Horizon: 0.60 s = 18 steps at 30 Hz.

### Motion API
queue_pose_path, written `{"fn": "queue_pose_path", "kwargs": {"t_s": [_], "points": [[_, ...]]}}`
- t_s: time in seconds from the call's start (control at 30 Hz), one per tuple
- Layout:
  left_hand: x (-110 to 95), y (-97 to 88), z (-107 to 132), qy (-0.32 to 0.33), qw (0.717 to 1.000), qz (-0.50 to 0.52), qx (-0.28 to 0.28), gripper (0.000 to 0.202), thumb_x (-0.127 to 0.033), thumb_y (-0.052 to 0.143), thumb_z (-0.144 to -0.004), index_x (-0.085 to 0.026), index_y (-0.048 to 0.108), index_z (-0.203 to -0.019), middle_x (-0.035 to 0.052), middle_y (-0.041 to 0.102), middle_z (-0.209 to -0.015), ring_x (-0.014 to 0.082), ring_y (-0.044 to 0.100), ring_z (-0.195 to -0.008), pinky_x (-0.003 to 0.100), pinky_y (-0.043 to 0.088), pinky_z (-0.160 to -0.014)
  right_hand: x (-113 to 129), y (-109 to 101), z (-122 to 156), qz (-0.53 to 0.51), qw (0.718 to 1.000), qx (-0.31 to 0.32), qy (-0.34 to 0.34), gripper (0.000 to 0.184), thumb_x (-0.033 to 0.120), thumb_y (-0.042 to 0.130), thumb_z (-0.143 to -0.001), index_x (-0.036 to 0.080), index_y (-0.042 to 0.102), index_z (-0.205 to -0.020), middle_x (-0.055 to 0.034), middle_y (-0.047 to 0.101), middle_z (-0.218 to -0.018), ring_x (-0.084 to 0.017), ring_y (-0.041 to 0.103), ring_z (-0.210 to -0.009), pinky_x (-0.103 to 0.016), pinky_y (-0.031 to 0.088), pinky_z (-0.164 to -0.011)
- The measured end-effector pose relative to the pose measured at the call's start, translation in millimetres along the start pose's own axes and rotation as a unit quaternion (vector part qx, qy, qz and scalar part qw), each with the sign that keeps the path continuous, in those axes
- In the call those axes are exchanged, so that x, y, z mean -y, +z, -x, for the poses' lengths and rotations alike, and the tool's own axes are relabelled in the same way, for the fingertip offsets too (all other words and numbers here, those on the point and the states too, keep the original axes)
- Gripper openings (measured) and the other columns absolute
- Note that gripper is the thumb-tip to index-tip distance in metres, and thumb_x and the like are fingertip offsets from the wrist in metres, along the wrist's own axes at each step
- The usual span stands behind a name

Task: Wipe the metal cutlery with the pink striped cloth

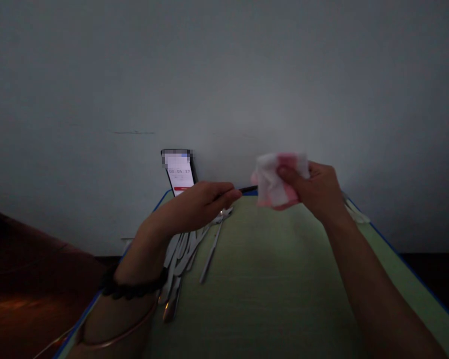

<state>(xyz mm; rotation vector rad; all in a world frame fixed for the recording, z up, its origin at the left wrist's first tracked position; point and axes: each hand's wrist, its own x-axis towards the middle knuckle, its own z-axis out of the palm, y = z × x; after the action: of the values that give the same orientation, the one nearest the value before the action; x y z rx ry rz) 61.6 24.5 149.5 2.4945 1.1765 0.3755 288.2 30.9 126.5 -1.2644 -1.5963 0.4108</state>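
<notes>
My left hand (pixel 200 202) is closed on the handle of a thin utensil (pixel 249 189) that points right, and its far end is buried in a white and pink cloth (pixel 275 182). My right hand (pixel 316 189) is closed round that crumpled cloth and holds it above the far part of the green table (pixel 269 279). Beneath my left wrist several metal spoons (pixel 194 244) lie in a loose row on the table. I cannot tell which kind of utensil I hold, since the cloth hides its head.
A phone (pixel 179 173) with a lit timer screen leans against the grey wall (pixel 224 75) at the table's far edge. Something pale (pixel 355 212) lies at the far right edge. Dark floor and a brown surface (pixel 30 279) are on the left. The room is dim.
</notes>
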Motion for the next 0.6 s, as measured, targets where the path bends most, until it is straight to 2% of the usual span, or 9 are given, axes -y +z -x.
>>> {"fn": "queue_pose_path", "kwargs": {"t_s": [0.03,0.07,0.1,0.17,0.27,0.37,0.5,0.6], "points": [[-4.0,3.6,-2.1,0.011,0.999,0.033,-0.004,0.035,-0.037,0.030,-0.092,-0.017,0.048,-0.070,-0.0034,0.046,-0.060,0.0087,0.043,-0.054,0.020,0.032,-0.052,2.3,4.9,1.2,-0.031,0.996,-0.088,0.010,0.041,0.055,0.056,-0.072,0.016,0.060,-0.066,0.0018,0.049,-0.054,-0.010,0.042,-0.047,-0.022,0.028,-0.041],[-7.9,8.4,-4.5,0.022,0.997,0.069,0.000,0.035,-0.037,0.028,-0.092,-0.017,0.046,-0.069,-0.0036,0.045,-0.061,0.0084,0.043,-0.055,0.020,0.033,-0.052,4.7,10.1,2.4,-0.068,0.986,-0.151,0.018,0.041,0.057,0.053,-0.073,0.017,0.057,-0.065,0.0018,0.047,-0.055,-0.010,0.042,-0.047,-0.022,0.028,-0.041],[-11.6,14.3,-7.3,0.035,0.994,0.102,0.006,0.036,-0.038,0.027,-0.093,-0.017,0.044,-0.069,-0.0039,0.043,-0.061,0.0081,0.041,-0.054,0.019,0.033,-0.051,6.9,15.3,3.6,-0.107,0.977,-0.184,0.029,0.041,0.058,0.048,-0.076,0.018,0.055,-0.067,0.0015,0.046,-0.056,-0.011,0.043,-0.048,-0.023,0.029,-0.042],[-17.3,28.0,-13.8,0.054,0.987,0.151,0.007,0.037,-0.038,0.024,-0.094,-0.017,0.043,-0.069,-0.0037,0.044,-0.061,0.0082,0.042,-0.055,0.019,0.034,-0.051,10.9,24.6,5.5,-0.160,0.963,-0.210,0.055,0.043,0.058,0.038,-0.081,0.019,0.051,-0.072,0.0002,0.046,-0.061,-0.011,0.044,-0.051,-0.023,0.033,-0.043],[-20.1,47.2,-23.9,0.060,0.983,0.172,-0.017,0.037,-0.038,0.024,-0.093,-0.017,0.042,-0.068,-0.0037,0.044,-0.061,0.0084,0.041,-0.055,0.020,0.035,-0.051,15.2,34.3,8.3,-0.180,0.959,-0.185,0.114,0.047,0.058,0.026,-0.085,0.019,0.049,-0.077,-0.0022,0.046,-0.065,-0.012,0.046,-0.057,-0.023,0.037,-0.047],[-16.4,57.7,-30.6,0.045,0.982,0.180,-0.044,0.036,-0.038,0.025,-0.093,-0.017,0.043,-0.069,-0.0037,0.043,-0.060,0.0086,0.041,-0.054,0.020,0.035,-0.051,18.3,42.2,11.5,-0.191,0.962,-0.112,0.162,0.048,0.056,0.022,-0.086,0.018,0.049,-0.077,-0.0038,0.047,-0.064,-0.014,0.047,-0.059,-0.023,0.038,-0.048],[-7.6,60.6,-32.6,0.017,0.985,0.167,-0.039,0.037,-0.036,0.025,-0.093,-0.017,0.045,-0.069,-0.0030,0.045,-0.059,0.0089,0.043,-0.053,0.020,0.036,-0.050,18.9,54.6,13.6,-0.245,0.952,-0.056,0.176,0.042,0.051,0.022,-0.087,0.019,0.047,-0.076,-0.0024,0.047,-0.063,-0.013,0.047,-0.056,-0.023,0.039,-0.049],[-3.0,54.5,-28.4,0.023,0.986,0.163,-0.021,0.035,-0.033,0.026,-0.093,-0.015,0.051,-0.075,-0.0022,0.050,-0.060,0.0089,0.047,-0.053,0.019,0.038,-0.051,14.0,59.6,12.1,-0.267,0.948,-0.034,0.169,0.042,0.054,0.026,-0.086,0.020,0.047,-0.072,0.0012,0.043,-0.055,-0.011,0.043,-0.048,-0.023,0.037,-0.045]]}}
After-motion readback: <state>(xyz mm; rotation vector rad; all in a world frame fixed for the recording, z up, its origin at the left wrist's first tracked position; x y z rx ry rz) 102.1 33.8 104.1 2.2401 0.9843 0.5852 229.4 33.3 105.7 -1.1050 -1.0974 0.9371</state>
